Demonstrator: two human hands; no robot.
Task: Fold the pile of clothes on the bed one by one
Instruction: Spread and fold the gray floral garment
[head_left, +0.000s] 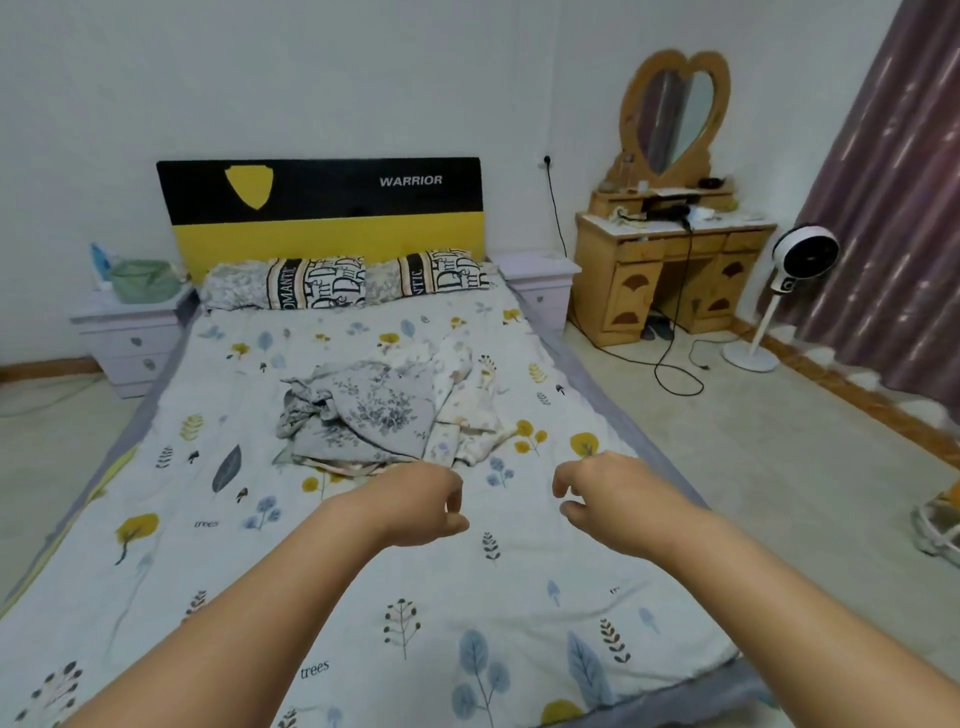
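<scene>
A crumpled pile of clothes (387, 410) lies in the middle of the bed (270, 519), grey floral pieces on the left and a pale cream floral piece on the right. Both my arms reach out over the bedspread. My left hand (423, 501) hovers just in front of the pile's near edge, fingers loosely curled, holding nothing. My right hand (597, 491) hangs to the right of it, a little short of the pile, fingers curled and apart, also holding nothing.
Two patterned pillows (317, 283) lie at the black and yellow headboard (322, 208). A nightstand (130, 338) stands on each side of the bed. A wooden dresser (670, 270), a standing fan (800, 260) and a loose cable (675, 374) occupy the floor at right.
</scene>
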